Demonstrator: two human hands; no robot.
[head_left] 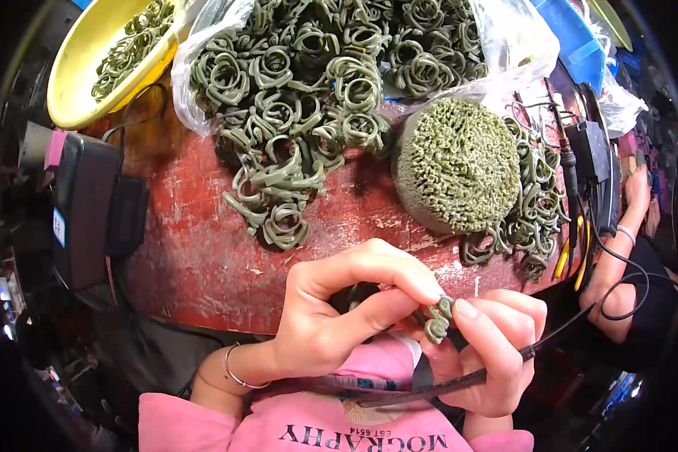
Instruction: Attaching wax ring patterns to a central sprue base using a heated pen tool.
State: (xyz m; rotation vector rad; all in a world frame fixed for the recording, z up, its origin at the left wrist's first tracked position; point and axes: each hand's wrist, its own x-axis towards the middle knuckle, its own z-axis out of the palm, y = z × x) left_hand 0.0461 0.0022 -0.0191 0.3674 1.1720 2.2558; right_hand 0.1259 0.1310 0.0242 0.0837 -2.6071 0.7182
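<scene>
Both hands pinch one green coil near the body.
The coil (437,320) sits between left hand (339,316) fingertips and right hand (490,354), which also grips a dark tool (459,384); a coil pile (294,113) lies far on the bench (196,248).

You have a red table (203,248) with a big pile of green curly rings (301,113) spilling from a clear bag (203,45). Beside it sits a round green bundle (456,162) — more rings (535,203) lie just right. A yellow bowl (75,83) sits far left — a black box (83,203) below it.
</scene>
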